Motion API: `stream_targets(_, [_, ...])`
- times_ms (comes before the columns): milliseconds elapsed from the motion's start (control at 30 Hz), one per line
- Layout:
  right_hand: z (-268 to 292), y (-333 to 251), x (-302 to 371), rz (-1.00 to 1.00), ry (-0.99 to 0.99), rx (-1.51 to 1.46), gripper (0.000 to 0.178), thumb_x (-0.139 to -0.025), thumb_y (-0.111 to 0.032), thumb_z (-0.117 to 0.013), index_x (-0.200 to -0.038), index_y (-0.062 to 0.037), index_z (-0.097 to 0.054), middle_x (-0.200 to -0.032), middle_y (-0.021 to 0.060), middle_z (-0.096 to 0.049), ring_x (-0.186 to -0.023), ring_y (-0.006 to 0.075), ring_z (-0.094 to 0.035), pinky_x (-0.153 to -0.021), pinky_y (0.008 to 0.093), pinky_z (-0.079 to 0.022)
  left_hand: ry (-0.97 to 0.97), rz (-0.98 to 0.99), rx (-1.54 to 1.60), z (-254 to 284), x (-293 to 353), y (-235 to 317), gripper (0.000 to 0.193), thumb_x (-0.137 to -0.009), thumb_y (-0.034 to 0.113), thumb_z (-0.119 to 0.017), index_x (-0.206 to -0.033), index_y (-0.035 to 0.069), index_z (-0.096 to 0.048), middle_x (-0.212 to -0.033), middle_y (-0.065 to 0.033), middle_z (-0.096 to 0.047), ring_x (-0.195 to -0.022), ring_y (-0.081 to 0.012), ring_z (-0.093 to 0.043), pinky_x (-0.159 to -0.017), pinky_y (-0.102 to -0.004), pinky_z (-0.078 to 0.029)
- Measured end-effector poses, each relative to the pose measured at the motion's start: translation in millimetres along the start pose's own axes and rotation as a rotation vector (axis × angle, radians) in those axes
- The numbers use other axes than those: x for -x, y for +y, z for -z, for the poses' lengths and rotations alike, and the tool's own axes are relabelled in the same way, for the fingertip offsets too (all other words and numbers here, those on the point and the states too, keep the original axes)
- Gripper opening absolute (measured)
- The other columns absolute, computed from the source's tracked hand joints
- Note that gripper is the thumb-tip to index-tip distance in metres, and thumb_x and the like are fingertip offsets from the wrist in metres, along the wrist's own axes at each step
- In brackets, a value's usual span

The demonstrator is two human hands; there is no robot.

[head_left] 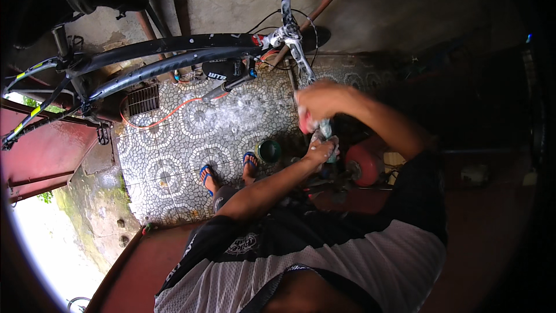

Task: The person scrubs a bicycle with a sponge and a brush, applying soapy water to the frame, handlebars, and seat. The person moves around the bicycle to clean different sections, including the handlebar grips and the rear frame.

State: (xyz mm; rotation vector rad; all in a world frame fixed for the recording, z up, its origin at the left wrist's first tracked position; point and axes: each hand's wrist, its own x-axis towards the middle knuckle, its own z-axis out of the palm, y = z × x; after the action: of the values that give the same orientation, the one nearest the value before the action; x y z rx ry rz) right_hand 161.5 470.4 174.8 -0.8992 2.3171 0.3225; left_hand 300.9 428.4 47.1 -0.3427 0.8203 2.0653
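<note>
A dark bicycle frame [168, 52] spans the upper left, raised above the floor. Its handlebar [298, 55], streaked with white foam, runs down toward my hands. At its lower end my right hand [319, 101] is blurred by motion and bent around a pinkish-red thing [304, 122], too smeared to name. Just below, my left hand [322, 150] is wet with foam, its fingers closed around something mostly hidden. A teal, foam-flecked piece [326, 128] shows between the two hands; I cannot tell whether it belongs to the handlebar.
On the mosaic-tiled floor [168, 156] stands a green bucket [269, 150] beside my sandalled feet. An orange hose [165, 119] leads to a spray gun [223, 88] near a drain grate [142, 100]. White foam lies on the tiles. A red rounded tank [365, 164] is close to my right arm.
</note>
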Motion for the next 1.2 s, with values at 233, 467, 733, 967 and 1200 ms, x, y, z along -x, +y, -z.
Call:
stream_targets(233, [-52.8,43.2,25.3,0.009,0.513,-0.407,0.041,-0.087,-0.044,-0.081,-0.120,-0.0196,-0.075,-0.120,0.0065,-0.060,-0.108,0.0279,-0.067,-0.092,0.0390,-0.055,-0.031,0.127,-0.136,15.2,11.2,29.0,0.012,-0.098,0.016,-0.064,-0.095,0.010,-0.054,-0.071,-0.0037,-0.055,-0.056,-0.0177,-0.058,-0.048,-0.0353,-0.053])
stream_targets(467, [-66.8,109.5,-76.1,0.034,1.022,-0.598,0.036,-0.090,-0.032,-0.081,-0.122,-0.0152,-0.078,-0.113,0.0100,-0.061,-0.109,0.0267,-0.063,-0.096,0.0378,-0.052,0.082,-0.113,-0.384,26.5,31.2,38.2,0.009,-0.100,0.013,-0.062,-0.102,0.006,-0.057,-0.070,-0.0071,-0.061,-0.053,-0.0194,-0.061,-0.048,-0.0355,-0.051])
stream_targets(733, [-127.1,78.2,-78.8,0.359,1.220,-0.986,0.032,-0.091,-0.029,-0.081,-0.119,-0.0138,-0.079,-0.103,0.0078,-0.062,-0.104,0.0267,-0.060,-0.094,0.0392,-0.049,0.075,-0.116,-0.218,87.6,15.3,31.2,0.022,-0.099,0.015,-0.066,-0.115,0.003,-0.055,-0.076,-0.0093,-0.063,-0.054,-0.0228,-0.064,-0.047,-0.0389,-0.057])
stream_targets(967, [-97.2,112.7,-135.9,0.008,1.485,-0.586,0.037,-0.092,-0.040,-0.077,-0.125,-0.0233,-0.072,-0.112,0.0092,-0.060,-0.100,0.0299,-0.064,-0.076,0.0374,-0.057,-0.091,-0.025,-0.179,115.6,22.7,25.6,0.023,-0.102,0.017,-0.061,-0.116,0.000,-0.059,-0.086,-0.0110,-0.065,-0.069,-0.0229,-0.068,-0.061,-0.0387,-0.060])
stream_targets(1200, [-105.4,99.0,-197.9,-0.072,1.751,-1.076,0.035,-0.100,-0.029,-0.071,-0.123,-0.0034,-0.071,-0.111,0.0154,-0.073,-0.100,0.0282,-0.066,-0.094,0.0411,-0.049,-0.402,-0.096,-0.474,114.1,30.0,74.1,0.031,-0.101,0.017,-0.062,-0.124,-0.004,-0.064,-0.104,-0.0119,-0.070,-0.101,-0.0204,-0.069,-0.088,-0.0377,-0.055])
